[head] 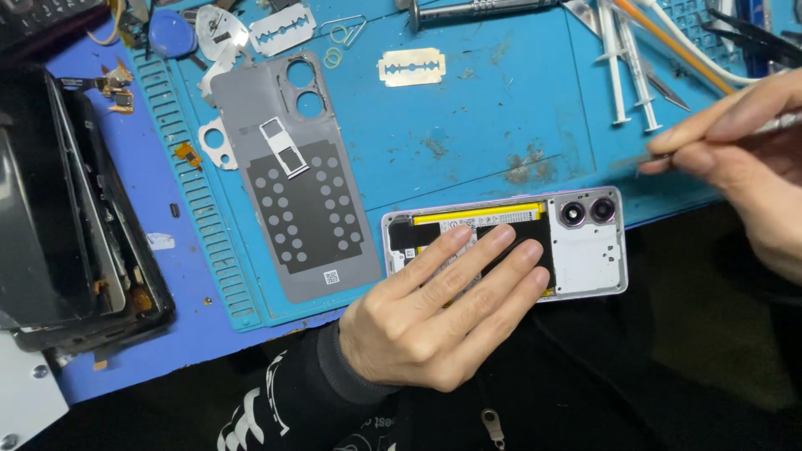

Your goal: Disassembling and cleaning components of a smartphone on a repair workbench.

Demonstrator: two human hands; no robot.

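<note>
So the opened phone (505,245) is lying face down at the near edge of the blue work mat (468,125), back off, battery and the white inner plate showing, twin camera rings at its right end. The left hand (443,309) lies flat on top of it, fingers stretched out and spread over the battery, pressing down rather than gripping anything. The right hand (735,142) is off to the right, a bit farther back, with thumb and fingers pinched shut around a thin metal tool (773,125); its tip is blurry, so I can't tell what kind it is. The grey back cover (292,184) sits just left of the phone with a small white SIM tray (282,147) lying on it. Farther back there's a razor blade (410,67), and two syringes (626,67) to the right.
</note>
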